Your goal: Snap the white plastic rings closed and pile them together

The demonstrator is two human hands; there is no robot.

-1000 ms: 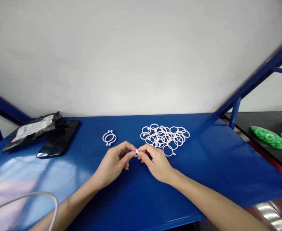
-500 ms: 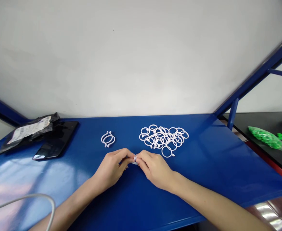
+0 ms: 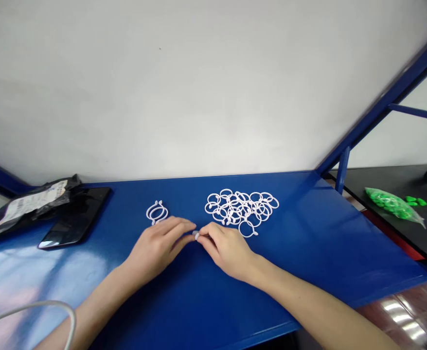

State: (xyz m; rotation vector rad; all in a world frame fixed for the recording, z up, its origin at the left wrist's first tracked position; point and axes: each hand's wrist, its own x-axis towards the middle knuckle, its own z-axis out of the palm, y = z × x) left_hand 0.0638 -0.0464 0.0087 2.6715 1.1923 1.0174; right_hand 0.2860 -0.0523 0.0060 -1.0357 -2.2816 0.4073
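Observation:
My left hand [image 3: 158,245] and my right hand [image 3: 225,248] meet fingertip to fingertip low over the blue table [image 3: 308,243]. Between them they pinch a small white plastic ring [image 3: 196,236], mostly hidden by the fingers. Both hands are closed around it. A heap of several loose white rings [image 3: 240,209] lies just behind my right hand. A pair of white rings [image 3: 157,213] lies apart, just behind my left hand.
A dark phone [image 3: 75,217] and a black plastic bag with a white label [image 3: 27,204] lie at the table's left rear. A white cable [image 3: 27,311] curves at the lower left. A bag of green parts [image 3: 392,203] sits on a black table to the right.
Both hands have sunk toward the table and shifted slightly left, still holding the ring between them. The left fingers now lie flatter. The view has swung a little.

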